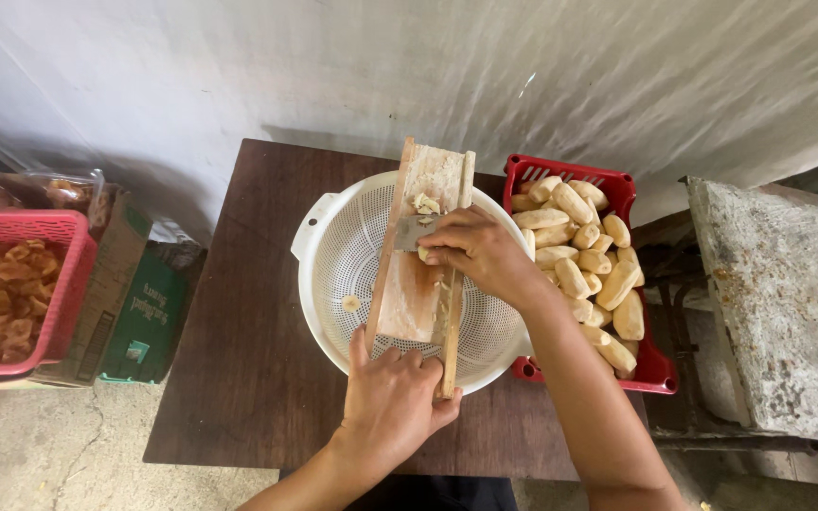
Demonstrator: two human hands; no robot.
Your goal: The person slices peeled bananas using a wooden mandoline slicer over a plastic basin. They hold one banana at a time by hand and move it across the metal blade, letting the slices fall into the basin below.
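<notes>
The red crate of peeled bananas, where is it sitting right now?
In the head view, the red crate sits at the right edge of the dark wooden table, touching the white colander, just beyond the right hand.
</notes>
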